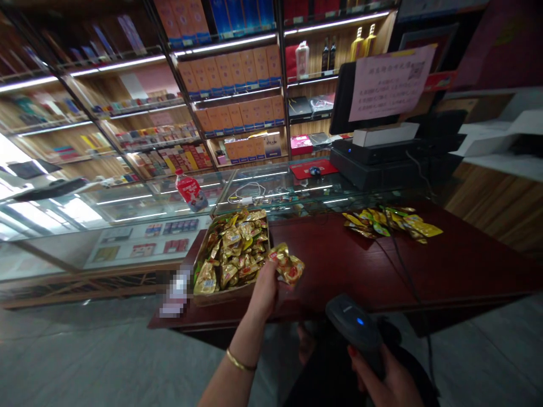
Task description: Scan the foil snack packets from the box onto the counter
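Note:
Between the thumb and fingers of my left hand (pixel 265 288) are gold foil snack packets (pixel 291 267), held above the dark red table (pixel 322 254). Just left of that hand stands an open cardboard box (pixel 231 298) heaped with similar gold packets (pixel 233 243). My right hand (pixel 379 376) is wrapped round the handle of a black barcode scanner (pixel 354 319), whose blue light is lit, near the table's front edge. Several yellow and green packets (pixel 390 221) lie in a loose pile at the table's right. How many packets my left hand pinches I cannot tell.
A glass display counter (pixel 165 198) adjoins the table, with a red-labelled bottle (pixel 190 191) on it. A monitor (pixel 345 102) with a paper sign (pixel 390 85) stands at the back right. The scanner's cable (pixel 403 263) crosses the table. Stocked shelves (pixel 233 107) line the wall.

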### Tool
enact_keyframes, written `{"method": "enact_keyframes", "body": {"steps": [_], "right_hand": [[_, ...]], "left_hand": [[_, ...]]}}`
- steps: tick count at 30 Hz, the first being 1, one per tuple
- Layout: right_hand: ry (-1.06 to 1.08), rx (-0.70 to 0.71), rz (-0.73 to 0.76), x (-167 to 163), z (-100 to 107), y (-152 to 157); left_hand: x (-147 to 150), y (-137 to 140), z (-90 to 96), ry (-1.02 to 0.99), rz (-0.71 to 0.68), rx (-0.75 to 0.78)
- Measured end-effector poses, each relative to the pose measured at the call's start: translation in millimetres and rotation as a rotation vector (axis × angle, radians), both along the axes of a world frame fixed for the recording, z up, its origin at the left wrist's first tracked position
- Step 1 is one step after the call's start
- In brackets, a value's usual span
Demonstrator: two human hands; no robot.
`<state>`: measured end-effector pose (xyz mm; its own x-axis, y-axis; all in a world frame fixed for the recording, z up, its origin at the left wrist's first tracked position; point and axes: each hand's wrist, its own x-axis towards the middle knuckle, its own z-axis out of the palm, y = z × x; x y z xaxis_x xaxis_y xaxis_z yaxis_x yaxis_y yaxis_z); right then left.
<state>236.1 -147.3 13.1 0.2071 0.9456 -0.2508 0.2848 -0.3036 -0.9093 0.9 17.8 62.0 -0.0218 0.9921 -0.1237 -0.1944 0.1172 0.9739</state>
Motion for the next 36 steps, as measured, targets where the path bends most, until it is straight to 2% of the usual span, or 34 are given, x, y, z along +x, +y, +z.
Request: {"method": "enact_keyframes", "body": {"steps": [3,5,7,9,11,14,17,19,21,26,32,36], "right_hand": [[-0.006,0.045,0.005,-3.5,4.1,-2.2],[-0.002,0.042,0.007,-4.4,2.2,-3.6],[0.013,0.027,0.018,-3.4,-2.8,-4.4],[0.021,0.014,0.033,-1.3,-8.7,-4.1],[0.006,0.005,0.033,0.3,-13.1,-3.1],[-0.008,0.007,0.028,-0.1,-14.5,-1.1],[-0.008,0.024,0.019,-2.1,-11.8,-0.4],[-0.018,0.032,0.011,-2.3,-9.8,-1.1],[-0.023,0.033,0.004,-1.3,-8.1,-2.0],[-0.014,0.033,0.017,0.0,-1.5,-1.2],[-0.012,0.075,-0.036,-7.8,12.7,3.8],[-0.004,0.058,-0.002,-9.4,18.0,7.5]], "left_hand": [[25.6,-5.2,-37.0,0.036,-0.052,-0.072],[29.9,-2.5,-57.3,0.077,-0.063,-0.066],[26.7,1.6,-71.3,0.107,-0.053,0.03],[21.2,4.3,-80.2,0.172,-0.036,0.199],[18.3,4.3,-86.9,0.301,-0.031,0.355],[22.7,0.5,-95.9,0.536,-0.112,0.455],[30.7,-4.3,-100.6,0.688,-0.218,0.502],[32.8,-6.0,-99.5,0.703,-0.239,0.509],[31.8,-5.8,-96.4,0.674,-0.208,0.484],[29.0,0.6,-95.1,0.517,-0.008,0.357],[27.5,8.8,-99.3,0.413,-0.047,0.323],[23.7,7.2,-93.9,0.371,-0.056,0.301]]}}
